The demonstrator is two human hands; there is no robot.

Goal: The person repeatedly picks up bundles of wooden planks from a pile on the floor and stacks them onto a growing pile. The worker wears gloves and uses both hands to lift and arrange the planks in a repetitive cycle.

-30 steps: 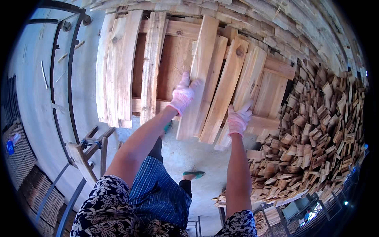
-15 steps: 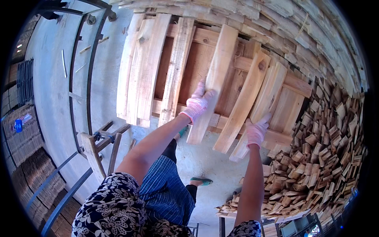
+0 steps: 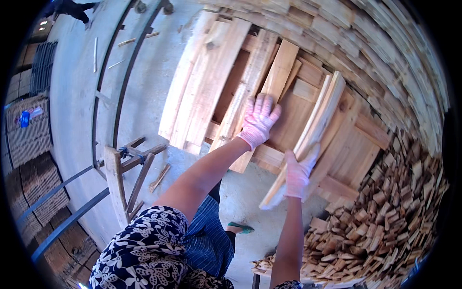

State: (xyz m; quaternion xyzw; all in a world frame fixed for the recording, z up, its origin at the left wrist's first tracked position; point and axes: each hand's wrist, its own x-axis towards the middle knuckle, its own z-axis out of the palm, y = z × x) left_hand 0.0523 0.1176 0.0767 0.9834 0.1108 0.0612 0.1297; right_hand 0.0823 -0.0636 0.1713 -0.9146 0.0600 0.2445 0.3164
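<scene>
Plank and boards: long, flat, grained wood.
Left hand lay spread mid-plank; right hand pinched the tilted boards below their middle.

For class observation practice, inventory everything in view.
wooden base: one, brown, centre
loose boards: several, pale, on wooden base
plank stack: one, pale, top right
offcuts: many, brown, right
wooden stand: one, brown, left
rail frame: one, dark, left
ribbed stacks: several, brown, left
object: one, blue, left
another person: one, dark, top left
floor: one, grey, underfoot
apron: one, blue, bottom
shoe: one, green, bottom
sleeves: two, dark, bottom
left hand: one, gloved pink, on board
right hand: one, gloved pink, holding boards
</scene>
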